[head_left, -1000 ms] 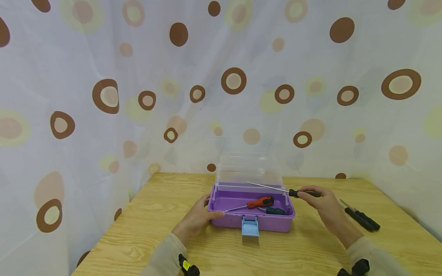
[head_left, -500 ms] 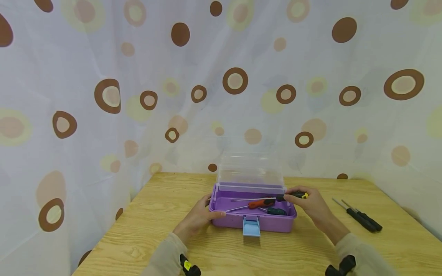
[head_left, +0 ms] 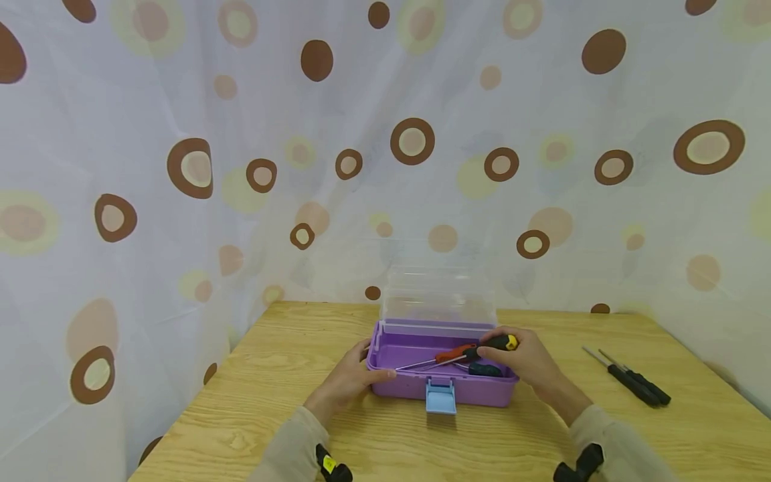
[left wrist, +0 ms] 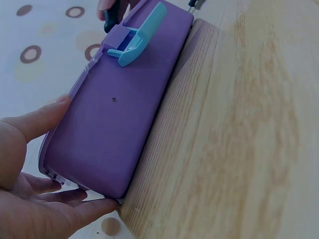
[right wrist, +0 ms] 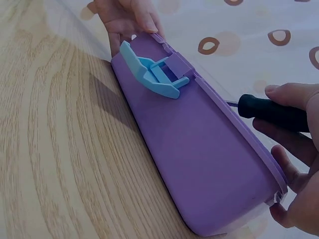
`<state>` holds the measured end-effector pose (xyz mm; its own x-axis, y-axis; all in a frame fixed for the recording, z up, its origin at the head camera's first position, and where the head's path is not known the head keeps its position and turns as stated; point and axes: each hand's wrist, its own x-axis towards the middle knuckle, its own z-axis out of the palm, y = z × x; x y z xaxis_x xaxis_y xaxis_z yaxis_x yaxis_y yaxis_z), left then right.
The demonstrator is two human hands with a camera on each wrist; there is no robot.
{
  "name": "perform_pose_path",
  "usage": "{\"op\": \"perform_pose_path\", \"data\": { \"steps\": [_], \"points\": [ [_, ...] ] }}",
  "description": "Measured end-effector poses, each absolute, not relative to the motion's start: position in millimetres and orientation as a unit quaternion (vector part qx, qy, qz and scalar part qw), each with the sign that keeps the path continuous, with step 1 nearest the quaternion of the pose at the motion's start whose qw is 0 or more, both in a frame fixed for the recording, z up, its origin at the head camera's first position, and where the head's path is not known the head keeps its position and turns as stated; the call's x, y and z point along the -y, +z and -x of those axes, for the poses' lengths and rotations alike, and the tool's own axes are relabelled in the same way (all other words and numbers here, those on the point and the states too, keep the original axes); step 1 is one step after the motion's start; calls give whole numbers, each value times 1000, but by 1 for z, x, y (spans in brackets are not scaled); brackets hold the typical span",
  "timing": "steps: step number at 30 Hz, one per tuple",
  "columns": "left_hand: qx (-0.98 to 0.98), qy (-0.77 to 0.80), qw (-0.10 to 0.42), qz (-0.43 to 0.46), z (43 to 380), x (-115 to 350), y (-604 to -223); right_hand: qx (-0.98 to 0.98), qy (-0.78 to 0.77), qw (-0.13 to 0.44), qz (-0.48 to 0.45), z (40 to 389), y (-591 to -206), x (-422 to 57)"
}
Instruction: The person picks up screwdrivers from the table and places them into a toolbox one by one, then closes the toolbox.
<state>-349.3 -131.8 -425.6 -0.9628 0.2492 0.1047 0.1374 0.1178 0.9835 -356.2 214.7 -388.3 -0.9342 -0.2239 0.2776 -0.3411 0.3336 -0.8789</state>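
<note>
A purple plastic toolbox (head_left: 405, 385) stands on the table with its clear lid (head_left: 436, 294) tipped back. My left hand (head_left: 345, 383) grips its left end, thumb at the front rim and fingers along the end wall. In my right hand (head_left: 530, 367), a screwdriver with a black-and-yellow handle (head_left: 498, 343) is held over the right part of the box. Its shaft slants down leftward into the box, as the right wrist view shows at the rim. Inside lie a red-handled screwdriver (head_left: 453, 353) and a dark green-handled screwdriver (head_left: 485, 370), both partly overlapped.
On the table (head_left: 277, 348) to the right lie two black-handled screwdrivers (head_left: 634, 384), side by side. The blue latch (head_left: 441, 397) hangs down from the box's front. A white curtain (head_left: 361, 100) with brown circles rises behind the table and along its left side.
My right hand has carried the screwdriver leftward and down, from above the box's right end to inside its rim. The left hand has kept its grip on the toolbox.
</note>
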Motion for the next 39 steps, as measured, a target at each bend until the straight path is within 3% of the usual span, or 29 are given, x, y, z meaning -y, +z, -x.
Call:
{"op": "perform_pose_path", "data": {
  "steps": [9,17,39],
  "points": [
    [-743,654,44,-132,349,132,-426,798,562,42,-212,356,-393,-210],
    [-739,658,47,-135,349,133,-425,804,557,59,-200,356,-392,-213],
    [-746,652,48,-128,349,133,-425,809,551,35,-200,354,-388,-221]
  ]
}}
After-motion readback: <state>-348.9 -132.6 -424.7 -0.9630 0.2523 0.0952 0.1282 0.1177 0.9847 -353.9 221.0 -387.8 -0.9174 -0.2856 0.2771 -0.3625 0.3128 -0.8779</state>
